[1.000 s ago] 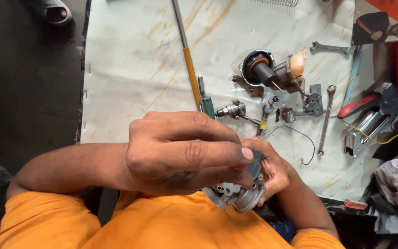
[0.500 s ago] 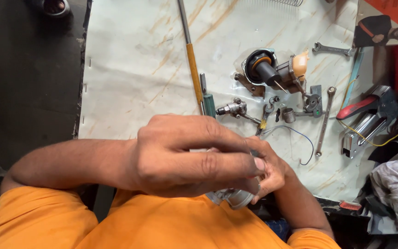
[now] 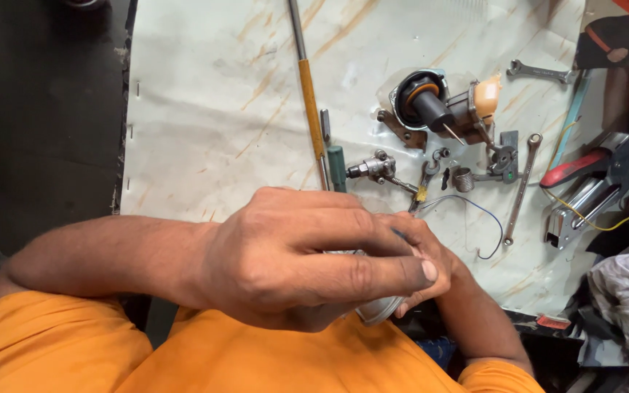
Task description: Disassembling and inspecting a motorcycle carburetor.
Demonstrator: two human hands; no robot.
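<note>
Since a second ago the left hand (image 3: 293, 258) has been sliding further across the metal part (image 3: 378, 309), so that the silvery body, plainly showing below the fingers earlier, is now almost wholly covered and only a rounded grey edge is peeking out beneath. The left hand is lying curled over the top with fingers stretched to the right, pressing on the part; the right hand (image 3: 420, 258) is cupping it from underneath and behind, fingers wrapped close, so both hands are closing on it together, held above the lap just at the near edge of the tabletop (image 3: 205, 109). Judging by this, the person is fitting or turning something on the part by feel, and the step appears to be midway; whatever follows seems to call for a steady grip and small finger work, since nothing of the joint is visible. On the tabletop beyond the hands are lying a long rod with a yellow sleeve (image 3: 309, 94), a black cylindrical assembly with an orange ring (image 3: 424, 102), a small spring (image 3: 463, 179), a thin spanner (image 3: 521, 188), and a loop of blue wire (image 3: 475, 218).
</note>
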